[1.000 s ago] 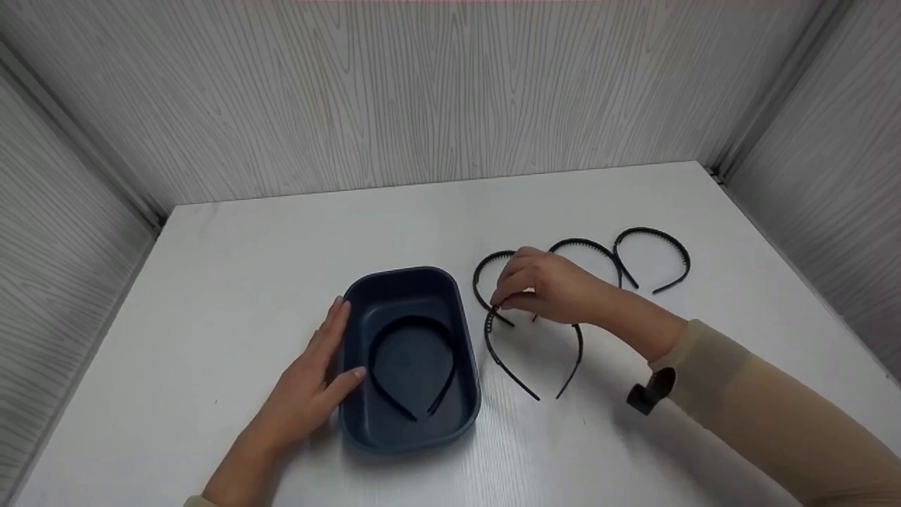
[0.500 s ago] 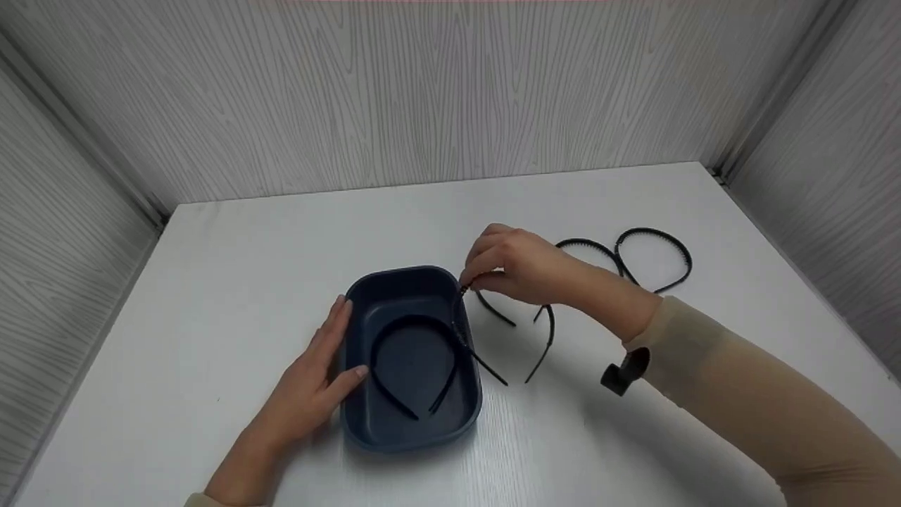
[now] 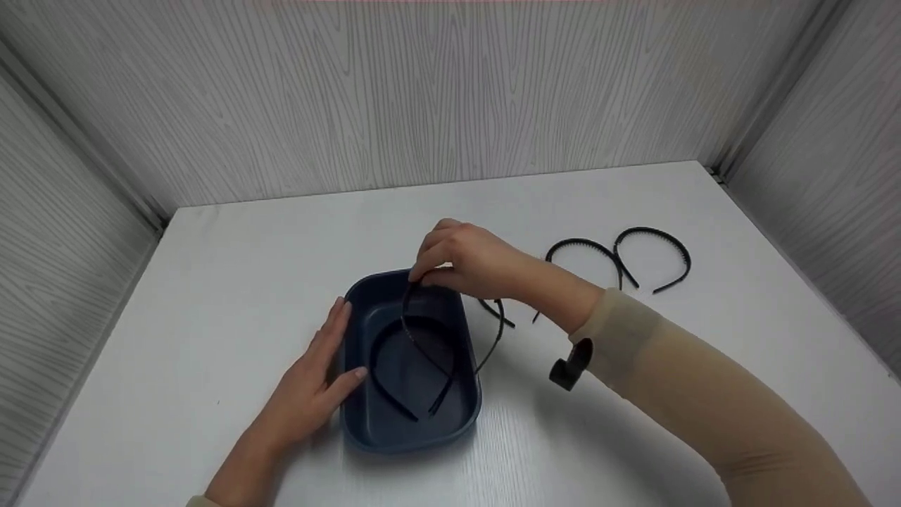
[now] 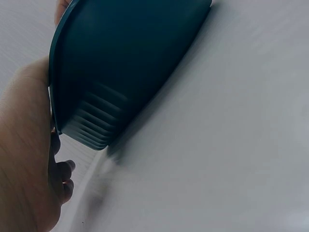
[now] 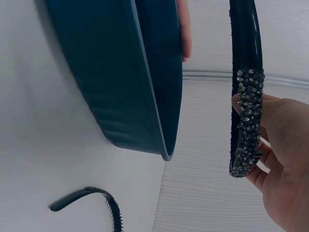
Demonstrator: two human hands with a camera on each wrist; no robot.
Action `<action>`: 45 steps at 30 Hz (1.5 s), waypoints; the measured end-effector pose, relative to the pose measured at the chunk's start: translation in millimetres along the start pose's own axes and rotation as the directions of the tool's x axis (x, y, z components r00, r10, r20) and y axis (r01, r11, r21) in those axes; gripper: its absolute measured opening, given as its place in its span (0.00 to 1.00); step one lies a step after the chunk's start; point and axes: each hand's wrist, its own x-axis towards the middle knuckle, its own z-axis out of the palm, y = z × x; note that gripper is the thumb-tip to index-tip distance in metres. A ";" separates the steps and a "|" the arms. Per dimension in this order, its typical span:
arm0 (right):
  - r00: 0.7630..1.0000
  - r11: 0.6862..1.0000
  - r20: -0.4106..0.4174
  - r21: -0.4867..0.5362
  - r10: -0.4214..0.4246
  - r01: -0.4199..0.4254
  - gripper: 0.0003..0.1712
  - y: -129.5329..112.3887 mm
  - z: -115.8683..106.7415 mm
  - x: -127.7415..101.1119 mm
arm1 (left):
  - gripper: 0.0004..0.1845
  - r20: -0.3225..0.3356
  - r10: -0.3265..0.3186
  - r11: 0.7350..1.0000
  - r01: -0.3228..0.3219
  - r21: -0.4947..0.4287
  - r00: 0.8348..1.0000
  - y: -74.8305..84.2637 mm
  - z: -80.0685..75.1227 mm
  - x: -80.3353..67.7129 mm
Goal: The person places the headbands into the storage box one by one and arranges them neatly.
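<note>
My right hand [image 3: 464, 257] pinches a black headband [image 5: 250, 101] by its arch, over the far right part of a dark blue plastic basin [image 3: 410, 445]. In the right wrist view this headband shows a band of sparkling stones. Its legs hang toward me, one over the basin and the other crossing past the right rim. Inside the basin lies a black headband [image 3: 394, 401], its ends pointing to the near side. My left hand [image 3: 306, 384] rests along the basin's left side, fingers straight against the outside, thumb tip over the rim.
Right of the basin, a toothed black headband [image 3: 583, 241] lies on the white table [image 3: 232, 282]. Another headband [image 3: 651, 229] touches it farther right. Part of a third headband [image 3: 509, 324] shows below my right hand. Pale wood-patterned panels [image 3: 450, 91] enclose the table's back and sides.
My right hand has carried the headband leftward from the table to over the basin. My left hand and the basin have stayed in place.
</note>
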 end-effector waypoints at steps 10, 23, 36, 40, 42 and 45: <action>1.000 1.000 0.005 -0.020 0.005 -0.005 0.09 -0.9 19.1 21.9 | 0.46 0.021 -0.047 0.999 0.047 0.010 0.999 0.9 -0.2 0.4; 0.999 0.999 0.032 -0.012 0.036 -0.036 0.10 -2.8 39.1 31.6 | 0.46 0.026 -0.042 0.999 0.042 0.007 0.999 0.1 -1.0 0.5; 0.996 0.998 0.061 -0.001 0.061 -0.061 0.11 -1.7 52.3 32.6 | 0.46 0.016 -0.028 1.000 0.028 0.004 0.999 1.0 -0.3 -0.5; 0.996 0.998 0.059 -0.009 0.066 -0.065 0.10 -0.1 57.6 33.3 | 0.46 0.000 -0.010 1.000 0.010 -0.003 1.000 0.3 0.6 -0.5; 0.996 0.998 0.062 -0.016 0.064 -0.063 0.10 0.6 59.6 33.4 | 0.46 -0.001 -0.011 1.000 0.011 -0.006 1.000 -0.1 1.0 -0.3; 0.995 0.998 0.075 -0.023 0.067 -0.065 0.10 1.3 61.4 33.2 | 0.46 0.006 -0.015 1.000 0.015 -0.005 1.000 -0.5 1.2 0.5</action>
